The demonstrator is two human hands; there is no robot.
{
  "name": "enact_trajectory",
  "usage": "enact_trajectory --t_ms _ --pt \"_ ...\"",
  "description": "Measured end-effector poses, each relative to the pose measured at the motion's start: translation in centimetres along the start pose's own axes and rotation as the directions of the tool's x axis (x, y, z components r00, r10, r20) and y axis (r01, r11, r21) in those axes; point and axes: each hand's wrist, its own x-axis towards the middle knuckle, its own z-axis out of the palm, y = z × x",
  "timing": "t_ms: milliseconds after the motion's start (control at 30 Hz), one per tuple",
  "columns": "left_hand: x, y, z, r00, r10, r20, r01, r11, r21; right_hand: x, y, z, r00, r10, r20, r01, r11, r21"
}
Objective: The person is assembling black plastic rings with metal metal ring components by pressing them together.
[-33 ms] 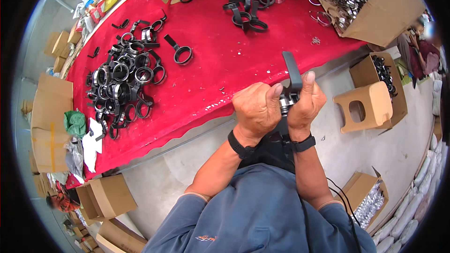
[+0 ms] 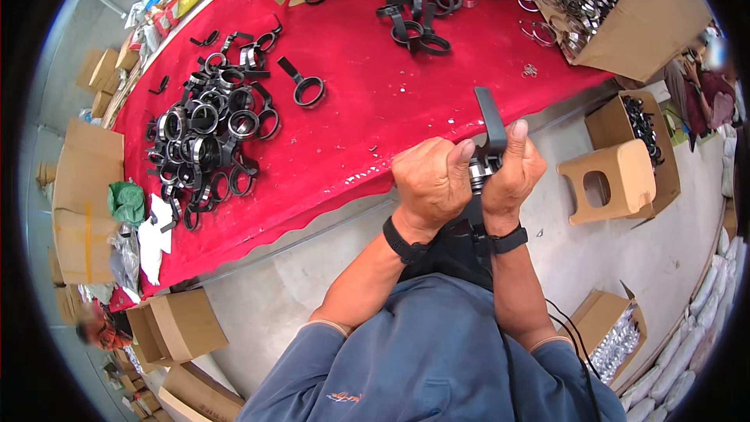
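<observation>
In front of my body, both hands grip one black ring-shaped part with a flat handle [image 2: 490,113] sticking up and a shiny metal band [image 2: 477,180] low between the fists. My left hand [image 2: 430,180] is closed on its left side, thumb upward. Around the right side my right hand [image 2: 509,180] is wrapped, its thumb also raised. The fingers hide most of the ring. On the red cloth [image 2: 344,125] at the left lies a heap of similar black rings with handles [image 2: 205,148], some with metal bands. A single black-handled ring [image 2: 290,70] lies apart from the heap.
At the far right of the table, a tipped cardboard box [image 2: 648,23] spills metal bands [image 2: 574,0]. More black rings [image 2: 434,44] lie at the back. Cardboard boxes [image 2: 187,327] stand on the floor; one at right holds black parts [image 2: 642,125]. Black cables [image 2: 574,328] hang by my right arm.
</observation>
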Motion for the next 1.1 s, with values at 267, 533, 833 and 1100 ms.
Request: enact_trajectory --t_ms 267,533,833,1100 --pt "0.8 -0.2 -4.6 0.884 -0.218 0.414 0.267 0.962 -0.063 1.0 3.6 -0.5 0.990 0.062 0.125 -0.059 0.998 -0.031" --pt "9.1 -11.5 -21.2 0.966 -0.009 0.259 -0.208 0.571 0.794 3.7 7.4 -1.7 0.970 0.019 0.243 0.019 0.988 -0.152" --pt "11.6 -20.1 -33.1 0.985 -0.167 0.046 -0.011 0.204 0.979 11.4 11.3 -5.1 0.964 -0.131 0.233 0.237 0.822 -0.518" --pt "16.8 -21.5 -12.3 0.948 -0.136 0.287 -0.088 0.757 0.648 30.2 15.8 -6.6 0.785 -0.370 0.496 0.602 0.271 -0.751"
